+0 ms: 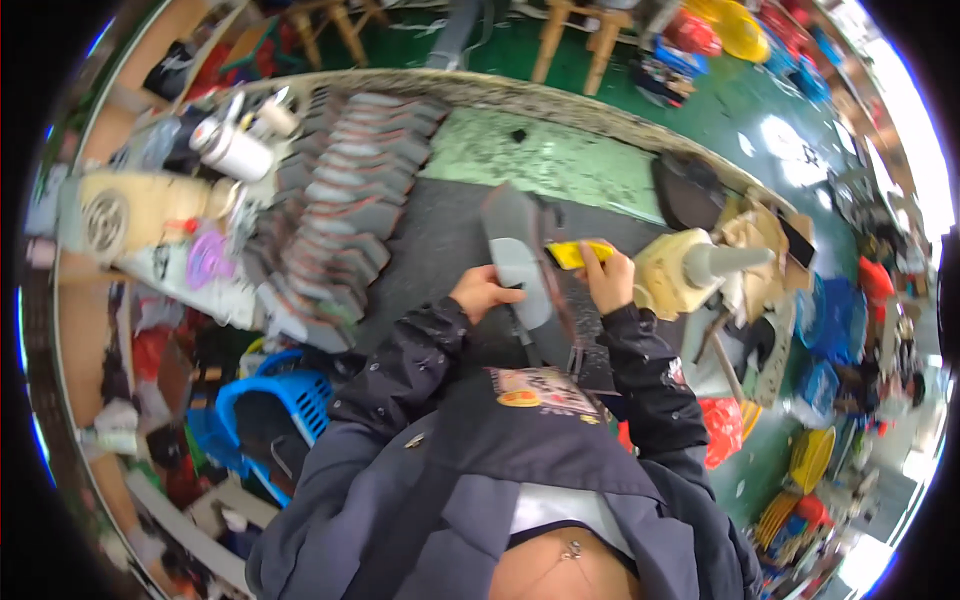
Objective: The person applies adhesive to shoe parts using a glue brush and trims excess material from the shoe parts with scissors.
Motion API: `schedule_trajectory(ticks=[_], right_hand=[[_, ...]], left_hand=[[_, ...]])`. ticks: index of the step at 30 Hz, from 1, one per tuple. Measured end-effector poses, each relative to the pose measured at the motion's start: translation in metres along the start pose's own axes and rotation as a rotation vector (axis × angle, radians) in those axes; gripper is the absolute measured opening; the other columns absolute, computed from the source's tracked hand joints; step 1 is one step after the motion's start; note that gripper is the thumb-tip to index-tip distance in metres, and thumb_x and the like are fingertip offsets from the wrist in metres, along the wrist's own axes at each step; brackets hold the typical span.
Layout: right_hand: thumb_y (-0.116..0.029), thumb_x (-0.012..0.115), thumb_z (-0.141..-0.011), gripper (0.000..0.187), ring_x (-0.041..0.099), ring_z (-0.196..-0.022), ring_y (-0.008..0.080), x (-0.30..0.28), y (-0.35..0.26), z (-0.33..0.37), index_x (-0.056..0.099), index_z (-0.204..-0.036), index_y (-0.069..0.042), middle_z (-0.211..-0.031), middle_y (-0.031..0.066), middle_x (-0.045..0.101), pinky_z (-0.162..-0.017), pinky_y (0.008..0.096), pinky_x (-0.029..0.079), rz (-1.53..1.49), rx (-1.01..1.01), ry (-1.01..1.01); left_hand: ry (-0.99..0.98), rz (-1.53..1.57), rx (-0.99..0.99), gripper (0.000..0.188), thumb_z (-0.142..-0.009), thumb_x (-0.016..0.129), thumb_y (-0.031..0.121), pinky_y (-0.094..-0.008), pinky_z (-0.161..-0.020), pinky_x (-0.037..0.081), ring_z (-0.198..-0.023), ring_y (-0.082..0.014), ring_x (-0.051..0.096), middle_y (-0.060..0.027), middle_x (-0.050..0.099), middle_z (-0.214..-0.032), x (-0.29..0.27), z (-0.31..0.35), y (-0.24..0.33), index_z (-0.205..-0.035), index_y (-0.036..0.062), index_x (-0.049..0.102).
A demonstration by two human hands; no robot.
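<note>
My left hand (483, 293) is closed on the near left edge of a long grey piece shaped like a shoe insole (520, 268), thumb lying across its pale grey section. The piece lies lengthwise in front of me over the dark work mat (430, 240). My right hand (610, 280) grips a small, flat yellow tool (578, 254) with a dark edge, just right of the insole; its exact kind is unclear. Some dark material shows along the insole's right side. Overlapping rows of similar grey insoles (350, 180) with reddish edges lie to the left.
A cream container with a grey nozzle-like top (690, 268) stands close by my right hand. Dark pieces (688, 190) lie at the far right. Left of the rows are a white bottle (230, 148), a purple ring-shaped item (210, 260) and a cream machine (130, 215). A blue basket (275, 400) stands low left.
</note>
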State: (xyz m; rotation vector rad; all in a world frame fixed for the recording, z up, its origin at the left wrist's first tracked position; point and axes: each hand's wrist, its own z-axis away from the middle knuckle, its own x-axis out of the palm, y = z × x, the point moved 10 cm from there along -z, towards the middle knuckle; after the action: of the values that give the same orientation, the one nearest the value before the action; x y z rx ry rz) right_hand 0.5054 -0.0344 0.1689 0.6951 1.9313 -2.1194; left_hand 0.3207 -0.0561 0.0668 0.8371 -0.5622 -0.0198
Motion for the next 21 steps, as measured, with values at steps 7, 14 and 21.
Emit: schedule_trajectory(ticks=[7, 14, 21], right_hand=[[-0.02, 0.052, -0.086, 0.02, 0.059, -0.05, 0.0122, 0.005, -0.003, 0.021, 0.061, -0.089, -0.003, -0.062, 0.0075, 0.06, -0.048, 0.0252, 0.045, 0.131, -0.124, -0.046], [-0.02, 0.051, -0.086, 0.02, 0.057, -0.046, 0.0115, 0.036, -0.02, 0.019, 0.061, -0.086, -0.003, -0.06, 0.0066, 0.059, -0.046, 0.0243, 0.043, 0.159, -0.176, -0.119], [-0.021, 0.053, -0.086, 0.021, 0.054, -0.047, 0.0081, 0.006, 0.004, 0.022, 0.062, -0.087, -0.002, -0.061, 0.0041, 0.059, -0.044, 0.0216, 0.041, 0.088, -0.09, -0.089]], left_hand=[[0.364, 0.115, 0.513, 0.034, -0.073, 0.057, 0.001, -0.0292, -0.075, 0.046, -0.082, -0.0156, 0.057, -0.0058, 0.058, -0.094, -0.067, 0.198, 0.098, -0.107, 0.0027, 0.051], [0.893, 0.138, 0.393, 0.035, -0.075, 0.055, -0.004, -0.0355, -0.075, 0.05, -0.08, -0.0218, 0.059, -0.0088, 0.057, -0.092, -0.37, 0.321, 0.01, -0.109, 0.0024, 0.047], [0.651, 0.546, 0.261, 0.039, -0.077, 0.059, 0.023, -0.0389, -0.09, 0.039, -0.096, -0.0235, 0.054, -0.0063, 0.058, -0.1, -0.378, 0.264, -0.017, -0.112, 0.0087, 0.05]])
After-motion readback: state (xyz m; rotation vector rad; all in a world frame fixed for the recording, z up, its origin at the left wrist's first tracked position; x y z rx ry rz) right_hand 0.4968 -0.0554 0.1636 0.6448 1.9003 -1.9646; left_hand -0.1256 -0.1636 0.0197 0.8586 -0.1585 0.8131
